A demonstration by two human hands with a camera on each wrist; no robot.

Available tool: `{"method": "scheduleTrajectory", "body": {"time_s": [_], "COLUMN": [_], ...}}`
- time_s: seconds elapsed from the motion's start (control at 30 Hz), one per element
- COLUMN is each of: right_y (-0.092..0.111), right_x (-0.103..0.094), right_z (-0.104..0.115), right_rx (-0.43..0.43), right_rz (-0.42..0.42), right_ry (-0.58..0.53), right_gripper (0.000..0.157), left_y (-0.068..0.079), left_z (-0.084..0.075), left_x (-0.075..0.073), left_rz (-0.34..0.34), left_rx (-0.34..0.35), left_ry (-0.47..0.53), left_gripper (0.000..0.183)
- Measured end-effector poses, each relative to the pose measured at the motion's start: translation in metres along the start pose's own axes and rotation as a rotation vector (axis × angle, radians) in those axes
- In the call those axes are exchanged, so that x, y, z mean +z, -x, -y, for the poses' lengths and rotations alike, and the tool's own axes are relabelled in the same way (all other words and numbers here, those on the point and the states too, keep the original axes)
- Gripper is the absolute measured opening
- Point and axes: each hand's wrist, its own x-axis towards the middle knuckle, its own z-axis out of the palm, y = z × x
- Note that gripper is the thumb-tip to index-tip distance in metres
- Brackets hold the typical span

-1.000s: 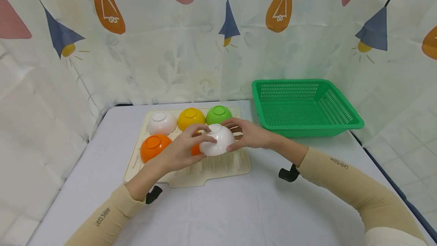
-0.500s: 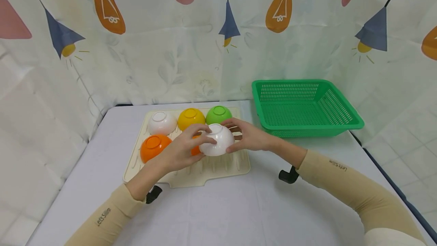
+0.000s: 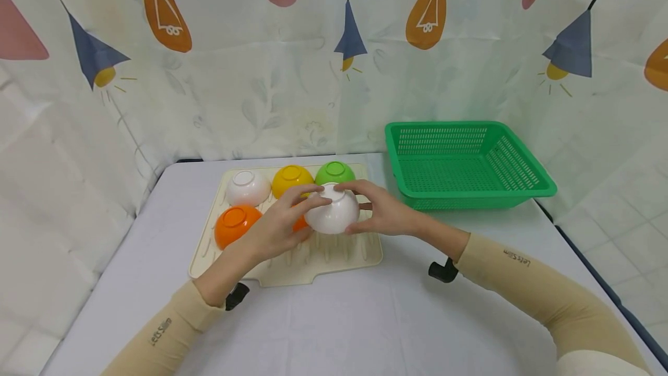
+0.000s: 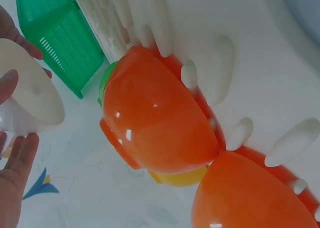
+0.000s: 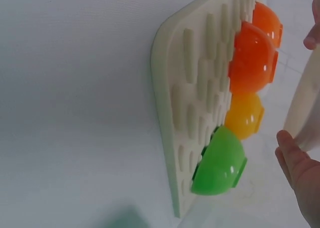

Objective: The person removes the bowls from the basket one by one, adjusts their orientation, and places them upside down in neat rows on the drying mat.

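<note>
Between both hands, a white bowl [image 3: 334, 213] is held upside down above a cream drying rack [image 3: 292, 268]. My left hand [image 3: 282, 222] grips its left side, and my right hand [image 3: 383, 208] grips its right side, with fingers near the foot and thumb low. In the left wrist view the bowl's rim and inside [image 4: 35, 87] show, clear of the rack. Upside down on the rack sit a white bowl [image 3: 247, 188], a yellow bowl [image 3: 291, 179], a green bowl [image 3: 334, 172] and an orange bowl [image 3: 236, 225]. A second orange bowl [image 4: 155, 118] is mostly hidden behind my left hand in the head view.
A green plastic basket [image 3: 472, 196] with slotted walls stands at the back right of the white-covered table [image 3: 344, 318]. A printed curtain [image 3: 313, 91] hangs directly behind the table.
The white bowl has risen slightly and tipped a little in both hands. My fingers have shifted on it toward its foot. The bowls on the rack and the basket have stayed put.
</note>
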Motion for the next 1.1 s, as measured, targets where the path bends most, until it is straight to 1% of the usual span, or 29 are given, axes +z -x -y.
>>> {"method": "scheduleTrajectory", "body": {"time_s": [0.07, 0.17, 0.27, 0.37, 0.47, 0.57, 0.77, 0.93, 1.1], "right_y": [0.001, 0.002, 0.003, 0.003, 0.005, 0.006, 0.006, 0.006, 0.006], "right_x": [0.001, 0.002, 0.004, 0.005, 0.006, 0.007, 0.008, 0.012, 0.018], "right_z": [-0.001, -0.003, -0.006, -0.008, -0.011, -0.015, -0.024, -0.031, -0.036], "right_rx": [-0.005, -0.013, -0.018, -0.018, -0.016, -0.022, -0.044, 0.016, 0.065], "right_rz": [-0.014, -0.031, -0.044, -0.052, -0.064, -0.076, -0.099, -0.081, -0.055], "right_ry": [0.002, 0.009, 0.027, 0.052, 0.073, 0.102, 0.250, 0.319, 0.349], "right_gripper": [0.079, 0.078, 0.077, 0.076, 0.075, 0.075, 0.076, 0.075, 0.078], "left_y": [-0.001, -0.002, -0.002, -0.004, -0.007, -0.011, -0.019, -0.023, -0.027], "left_z": [-0.001, -0.003, -0.003, -0.003, -0.002, 0.000, 0.005, 0.011, 0.014], "left_x": [-0.001, -0.003, -0.001, 0.003, 0.009, 0.013, 0.022, 0.034, 0.042], "left_rz": [0.014, 0.055, 0.098, 0.123, 0.134, 0.135, 0.146, 0.193, 0.253], "left_rx": [-0.066, -0.171, -0.248, -0.301, -0.330, -0.335, -0.336, -0.362, -0.424], "left_ry": [0.012, 0.054, 0.104, 0.122, 0.094, 0.073, 0.058, 0.054, 0.036], "left_gripper": [0.067, 0.069, 0.070, 0.070, 0.070, 0.071, 0.071, 0.070, 0.073]}}
